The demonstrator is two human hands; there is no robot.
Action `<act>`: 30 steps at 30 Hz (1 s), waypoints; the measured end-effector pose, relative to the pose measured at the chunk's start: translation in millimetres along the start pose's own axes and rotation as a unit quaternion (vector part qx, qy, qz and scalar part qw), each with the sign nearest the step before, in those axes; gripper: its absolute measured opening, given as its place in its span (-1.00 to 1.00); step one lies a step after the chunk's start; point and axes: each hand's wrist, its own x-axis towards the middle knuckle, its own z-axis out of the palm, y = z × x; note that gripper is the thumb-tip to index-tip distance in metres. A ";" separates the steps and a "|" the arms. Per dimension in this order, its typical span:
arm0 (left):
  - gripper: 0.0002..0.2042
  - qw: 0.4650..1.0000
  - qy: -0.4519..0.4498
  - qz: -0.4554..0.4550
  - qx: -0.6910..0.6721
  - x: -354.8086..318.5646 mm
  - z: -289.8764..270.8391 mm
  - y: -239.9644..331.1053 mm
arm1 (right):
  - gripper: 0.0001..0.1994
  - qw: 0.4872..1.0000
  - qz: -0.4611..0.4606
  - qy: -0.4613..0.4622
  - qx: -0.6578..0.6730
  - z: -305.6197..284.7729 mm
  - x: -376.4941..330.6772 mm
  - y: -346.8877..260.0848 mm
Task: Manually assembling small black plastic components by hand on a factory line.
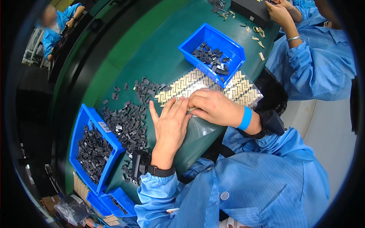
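A clear plastic sheet with rows of small cream-coloured strips (243, 91) lies on the green table in front of me. My left hand (169, 127) rests on the sheet's near left part, fingers stretched out and the little finger spread apart. Close against its fingertips, my right hand (215, 108) has its fingers curled in a pinch. A tiny piece seems to be at those fingertips, too covered to name. Left of my left hand spreads a loose heap of small dark grey blocks (131, 123). A blue bin (237, 49) with similar blocks stands on the sheet's far edge.
A larger blue bin (78, 123) full of dark pieces stands at the left, with a smaller blue bin (127, 203) nearer me. At the far right, a co-worker's hands (281, 13) are by a black box (251, 11). Cream scraps (260, 44) litter the table there.
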 end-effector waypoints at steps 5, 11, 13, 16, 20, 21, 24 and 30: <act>-0.52 0.998 -0.018 -0.036 -0.041 1.3 -3.2 4.6 | -0.85 0.998 0.025 0.041 -0.028 9.4 -4.5 -0.9; -0.44 0.990 0.001 -0.085 -0.112 -15.1 -21.4 13.5 | -0.90 0.986 -0.003 0.164 0.035 0.9 -10.3 -20.5; -0.53 0.976 0.083 -0.089 -0.183 -24.9 -29.8 22.0 | -0.88 0.984 -0.051 0.168 0.026 -4.7 -16.5 -32.0; -0.67 0.784 0.006 -0.217 -0.582 -60.3 -43.1 29.8 | -0.84 0.974 -0.157 0.149 0.062 -6.9 -22.5 -54.7; -0.76 0.507 -0.097 -0.232 -0.824 -93.7 -61.3 53.2 | -0.83 0.950 -0.280 0.100 0.096 -13.8 -35.4 -82.4; -0.78 0.500 -0.089 -0.226 -0.831 -102.9 -59.4 55.4 | -0.83 0.944 -0.300 0.086 0.106 -10.6 -36.4 -84.0; -0.82 0.483 -0.058 -0.226 -0.844 -123.8 -56.3 64.3 | -0.80 0.939 -0.318 0.035 0.123 -11.0 -38.4 -91.9; -0.87 0.644 0.094 -0.257 -0.715 -143.6 -52.0 86.0 | -0.78 0.950 -0.257 0.068 0.162 -6.4 -46.2 -110.0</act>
